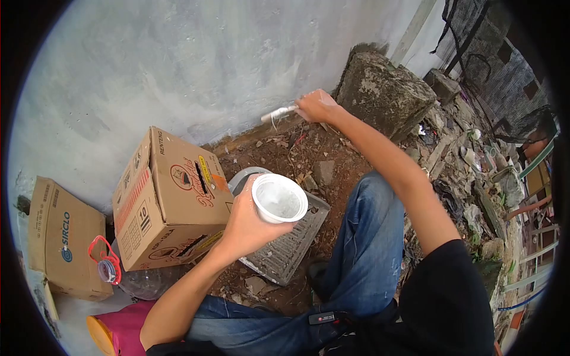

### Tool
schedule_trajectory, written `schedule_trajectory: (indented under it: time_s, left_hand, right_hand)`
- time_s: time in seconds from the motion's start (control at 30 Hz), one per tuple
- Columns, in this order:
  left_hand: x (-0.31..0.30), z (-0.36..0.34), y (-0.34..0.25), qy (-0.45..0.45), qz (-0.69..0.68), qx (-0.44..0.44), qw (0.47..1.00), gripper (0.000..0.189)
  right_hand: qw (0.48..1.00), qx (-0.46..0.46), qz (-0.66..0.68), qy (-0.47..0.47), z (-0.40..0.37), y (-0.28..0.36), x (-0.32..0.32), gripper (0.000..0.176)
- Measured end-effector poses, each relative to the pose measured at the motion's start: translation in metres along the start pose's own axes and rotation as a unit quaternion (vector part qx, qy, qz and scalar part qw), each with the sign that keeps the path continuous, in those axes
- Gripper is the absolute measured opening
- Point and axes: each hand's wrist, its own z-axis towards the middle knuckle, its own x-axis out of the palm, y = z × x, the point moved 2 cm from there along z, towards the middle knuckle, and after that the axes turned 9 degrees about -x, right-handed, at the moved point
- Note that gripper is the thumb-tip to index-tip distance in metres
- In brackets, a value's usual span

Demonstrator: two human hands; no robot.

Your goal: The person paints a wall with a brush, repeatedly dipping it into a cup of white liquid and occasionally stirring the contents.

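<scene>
My left hand [246, 221] is wrapped round a white plastic cup [301, 193], tilted so its inside shows, with whitish paint in the bottom. Reaching out to the foot of the painted wall [196, 65], my right hand [319, 107] grips a white-smeared paintbrush [278, 114]. The brush points left, its tip close to the wall's lower edge, just above the soil. Below the cup, partly hidden by it and my left hand, a grey ridged plastic piece [297, 249] lies on the ground.
Left of my hand stand a printed cardboard box [184, 196] and a smaller box [68, 237] against the wall. A clear plastic bottle [148, 283] with a red loop lies before them. A mossy stone block [383, 89] and rubble [463, 178] are on the right.
</scene>
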Motion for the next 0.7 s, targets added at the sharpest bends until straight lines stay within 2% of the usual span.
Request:
schedule_trajectory:
  time_s: [0.03,0.07,0.1,0.17,0.3,0.43,0.57,0.7]
  left_hand:
    - [0.001,0.0,-0.003,-0.005,0.014,0.017,1.0,0.07]
    - [0.003,-0.001,-0.006,-0.013,0.028,0.035,0.999,0.068]
    - [0.003,-0.001,-0.009,-0.023,0.043,0.052,0.997,0.066]
    - [0.004,-0.004,-0.01,-0.015,0.023,0.045,0.999,0.066]
    - [0.002,-0.005,-0.008,-0.013,0.028,0.049,0.998,0.067]
    - [0.0,-0.004,-0.005,-0.004,-0.002,0.018,1.0,0.07]
    - [0.005,-0.001,-0.008,-0.009,0.005,0.028,1.0,0.067]
    - [0.009,0.002,-0.007,-0.002,0.034,0.049,0.998,0.065]
  right_hand:
    - [0.999,0.025,-0.013,-0.018,0.004,-0.004,0.0,0.028]
    - [0.996,0.091,0.001,0.011,0.006,-0.003,0.006,0.028]
    - [0.995,0.098,-0.002,0.011,0.007,-0.006,0.006,0.028]
    - [0.994,0.111,-0.003,0.021,0.002,-0.009,0.011,0.027]
    - [0.98,0.199,-0.024,0.021,-0.002,-0.03,-0.007,0.026]
    - [0.955,0.295,-0.019,0.016,-0.014,-0.061,-0.034,0.02]
    - [0.925,0.377,0.022,-0.049,-0.034,-0.068,-0.079,0.021]
    - [0.878,0.453,0.092,-0.122,-0.047,-0.059,-0.073,0.022]
